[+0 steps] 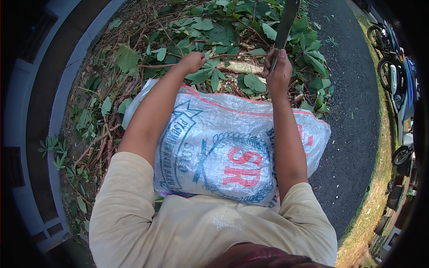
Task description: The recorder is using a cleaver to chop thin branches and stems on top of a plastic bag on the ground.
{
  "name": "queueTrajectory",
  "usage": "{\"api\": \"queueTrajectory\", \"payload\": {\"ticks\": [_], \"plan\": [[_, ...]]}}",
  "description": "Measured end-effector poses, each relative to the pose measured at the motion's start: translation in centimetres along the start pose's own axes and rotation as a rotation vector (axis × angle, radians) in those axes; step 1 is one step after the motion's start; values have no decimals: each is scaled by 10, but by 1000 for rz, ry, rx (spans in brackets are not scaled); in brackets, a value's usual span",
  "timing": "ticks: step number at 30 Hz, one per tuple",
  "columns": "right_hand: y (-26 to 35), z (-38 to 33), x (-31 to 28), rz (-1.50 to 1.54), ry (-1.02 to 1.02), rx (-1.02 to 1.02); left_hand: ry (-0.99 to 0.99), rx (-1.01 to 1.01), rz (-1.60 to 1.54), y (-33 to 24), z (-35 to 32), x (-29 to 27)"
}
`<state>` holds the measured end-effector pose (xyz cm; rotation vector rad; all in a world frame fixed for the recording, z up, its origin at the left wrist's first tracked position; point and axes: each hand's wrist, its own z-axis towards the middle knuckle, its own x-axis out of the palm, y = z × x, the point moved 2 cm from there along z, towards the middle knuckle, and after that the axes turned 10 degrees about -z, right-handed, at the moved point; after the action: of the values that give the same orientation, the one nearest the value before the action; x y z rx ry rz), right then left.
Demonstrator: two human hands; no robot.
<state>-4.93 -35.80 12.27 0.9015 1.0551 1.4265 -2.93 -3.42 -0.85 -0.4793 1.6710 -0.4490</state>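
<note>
My left hand is closed around a thin brown stem, which runs across in front of me toward my other hand. My right hand grips a machete, its broad dark blade pointing up and away; the handle is mostly hidden in my fingers. Whether the right fingers also touch the stem is hard to make out. Between the two hands lies a pale piece of wood with light chips around it. A white woven sack with red and blue print is spread over my lap.
Cut leafy branches are heaped beyond my hands, with bare twigs along the left. A pale wall edge curves at far left. An asphalt road runs down the right, bordered by grass and parked motorcycles.
</note>
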Motion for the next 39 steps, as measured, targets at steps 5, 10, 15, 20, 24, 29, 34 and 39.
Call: {"api": "queueTrajectory", "payload": {"ticks": [5, 10, 15, 20, 24, 29, 34, 39], "plan": [[-56, -6, 8, -103, 44, 23, 37, -26, 165, 18, 19, 36], [-212, -12, -4, -558, 368, 686, 48, -17, 175, 23, 16, 40], [-195, -13, -13, -175, 253, 929, 114, 36, 97, 1, 2, 9], [-182, -14, -9, -267, 261, 853, -9, 139, 12, 8, -16, -30], [-161, -10, -10, -221, 152, 784, -52, 18, 238, 22, -28, -60], [-150, 1, -11, -126, 95, 752, 555, -444, 258, 74, -49, -42], [-126, -1, -11, -156, 41, 656, 470, -371, -126, 49, -49, -52], [-100, 8, -18, -142, -13, 436, 353, -140, -311, 19, -32, -49]]}}
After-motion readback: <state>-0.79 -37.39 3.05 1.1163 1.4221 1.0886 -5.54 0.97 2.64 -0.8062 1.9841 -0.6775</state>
